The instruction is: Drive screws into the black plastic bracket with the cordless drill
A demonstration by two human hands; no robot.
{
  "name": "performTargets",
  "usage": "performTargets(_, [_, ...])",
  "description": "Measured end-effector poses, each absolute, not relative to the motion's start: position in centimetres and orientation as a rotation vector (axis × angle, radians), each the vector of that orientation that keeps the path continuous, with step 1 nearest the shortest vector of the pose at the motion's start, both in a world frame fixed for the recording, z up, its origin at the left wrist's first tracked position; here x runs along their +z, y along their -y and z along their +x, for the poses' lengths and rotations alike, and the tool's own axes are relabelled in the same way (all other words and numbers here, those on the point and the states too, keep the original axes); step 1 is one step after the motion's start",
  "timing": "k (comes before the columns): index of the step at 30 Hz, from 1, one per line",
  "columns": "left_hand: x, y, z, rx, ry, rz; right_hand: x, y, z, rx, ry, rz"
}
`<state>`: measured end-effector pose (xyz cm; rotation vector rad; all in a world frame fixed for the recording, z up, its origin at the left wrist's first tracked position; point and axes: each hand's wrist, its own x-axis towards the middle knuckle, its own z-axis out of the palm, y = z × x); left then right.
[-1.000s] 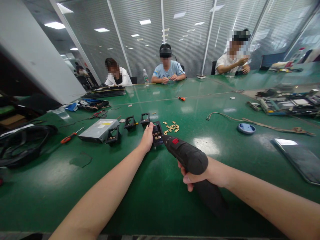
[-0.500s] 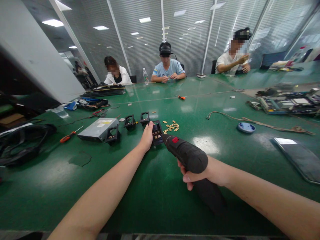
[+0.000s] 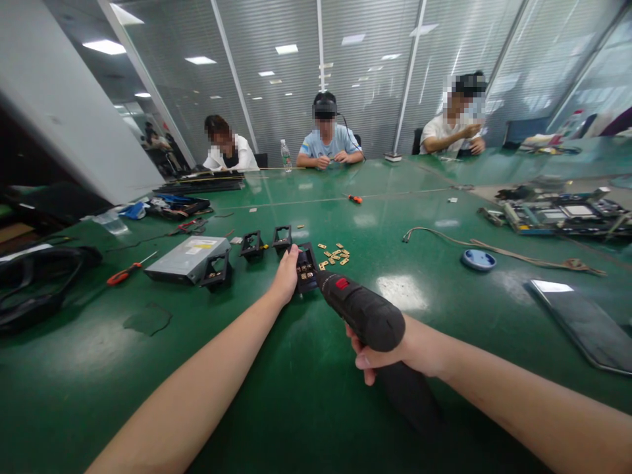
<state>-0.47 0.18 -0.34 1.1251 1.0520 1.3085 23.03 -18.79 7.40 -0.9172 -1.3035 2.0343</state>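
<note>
My left hand [image 3: 287, 273] grips the left side of a black plastic housing [image 3: 307, 271] with brass-coloured parts inside, held at the tabletop. In my right hand [image 3: 368, 355] is a black cordless drill [image 3: 363, 308] with a red switch on top, my fingers wrapped round its handle. The drill's nose points at the right side of the housing; whether its tip touches is hidden. Several small brass plates [image 3: 336, 255] lie scattered just beyond. Left of my left hand stand similar black housings: one by the box [image 3: 216, 270], one farther back [image 3: 251, 243] and another near my fingers [image 3: 282, 237].
A grey metal drive box [image 3: 188, 258] and an orange screwdriver [image 3: 129, 271] lie to the left. On the right are a blue round dish [image 3: 478, 259], a phone-like slab [image 3: 582, 322], a cord [image 3: 488, 245] and circuit boards [image 3: 567, 212]. Three people sit across the green table [image 3: 266, 408].
The view has shifted slightly, so most things sit a little lower and farther left. Both hands keep their holds on the housing and the drill.
</note>
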Motion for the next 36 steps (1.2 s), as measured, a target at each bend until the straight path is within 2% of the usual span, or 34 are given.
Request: performTargets(36, [0.45,0.61,-0.31,1.288,-1.074,1.098,7.32,18.82,23.12,2.018,1.342,-0.875])
